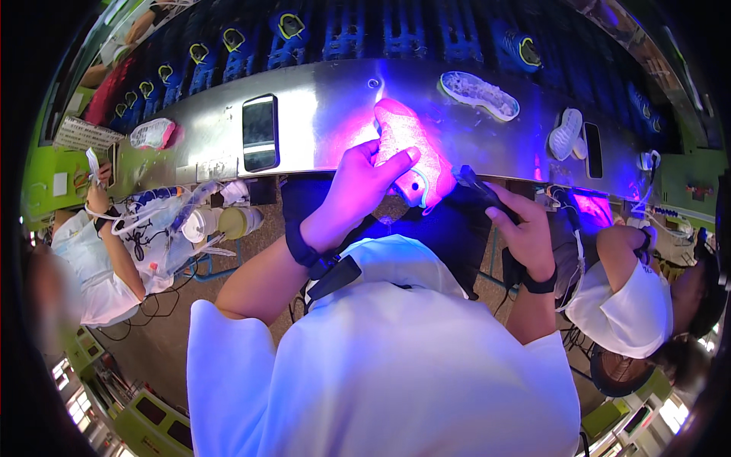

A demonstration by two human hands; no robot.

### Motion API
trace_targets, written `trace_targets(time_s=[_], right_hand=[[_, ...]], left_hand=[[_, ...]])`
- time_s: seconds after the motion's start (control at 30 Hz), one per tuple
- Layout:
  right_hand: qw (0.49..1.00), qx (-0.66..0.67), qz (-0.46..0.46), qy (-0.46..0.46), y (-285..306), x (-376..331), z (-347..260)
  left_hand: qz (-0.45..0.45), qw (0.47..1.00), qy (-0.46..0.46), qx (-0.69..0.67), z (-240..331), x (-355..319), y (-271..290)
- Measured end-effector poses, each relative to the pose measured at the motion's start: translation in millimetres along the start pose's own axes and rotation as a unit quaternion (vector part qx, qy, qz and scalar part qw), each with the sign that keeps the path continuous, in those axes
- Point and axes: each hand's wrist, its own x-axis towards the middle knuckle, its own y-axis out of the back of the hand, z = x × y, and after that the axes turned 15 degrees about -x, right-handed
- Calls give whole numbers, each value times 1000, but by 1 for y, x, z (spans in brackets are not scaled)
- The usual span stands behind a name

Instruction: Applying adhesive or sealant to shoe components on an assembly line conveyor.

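Observation:
My left hand [364, 183] is closed on a shoe upper [405, 131], its thumb lying across the shoe. Violet-pink light floods the shoe, which leans at the near edge of the metal bench with its toe pointing away from me. To the right, my right hand [525, 232] grips a dark-handled brush [478, 185]. The brush's head is close beside the shoe's heel end; I cannot tell whether they touch. A pale shoe sole [480, 94] lies on the bench beyond the brush, bottom details blurred by glare.
A black phone [260, 132] lies on the metal bench [316, 107] at left. Behind runs a dark conveyor [343, 38] carrying several shoes. A white shoe [566, 134] and another phone [594, 150] lie right. Co-workers sit on both sides; cups [236, 221] stand low at left.

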Motion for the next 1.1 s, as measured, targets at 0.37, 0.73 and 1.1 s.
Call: trace_targets(time_s=[0.37,0.73,1.1], right_hand=[[996,-71,4,58,20,29,-37],[990,-113,-8,87,19,47,-65],[983,-147,-17,108,15,59,-77]], left_hand=[[21,947,173,-270,-3,-14,12],[-29,938,143,-314,-2,-19,35],[-47,752,329,-569,0,-21,49]])
